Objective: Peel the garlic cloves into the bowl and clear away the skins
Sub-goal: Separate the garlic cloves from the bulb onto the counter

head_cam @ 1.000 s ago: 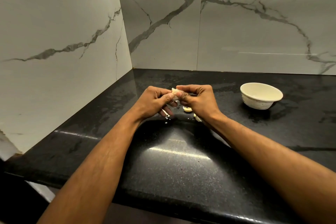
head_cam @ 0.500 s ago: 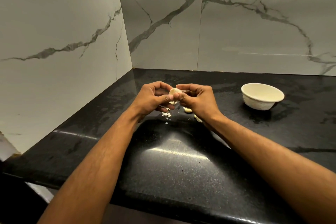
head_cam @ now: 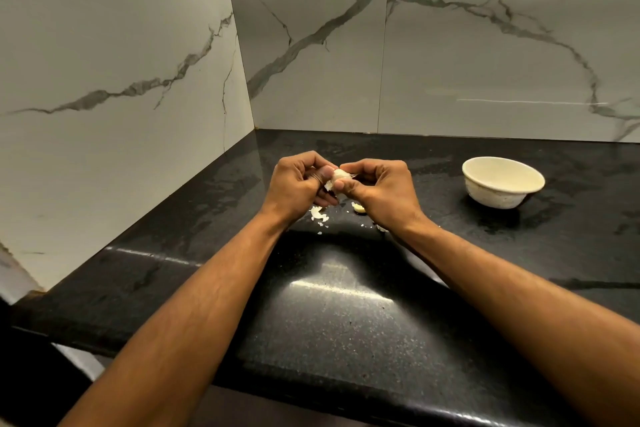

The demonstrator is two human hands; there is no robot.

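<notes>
Both hands, left (head_cam: 298, 184) and right (head_cam: 377, 189), pinch one clove (head_cam: 337, 177) above the tabletop (head_cam: 346, 305), so skins (head_cam: 318, 213) drop clear of the bowl (head_cam: 503, 186).

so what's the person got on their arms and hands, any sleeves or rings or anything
Nothing worn shows: the left hand and right hand are bare, without gloves, rings or a watch. Both forearms are bare, with no sleeve visible up to the picture's edge.
</notes>
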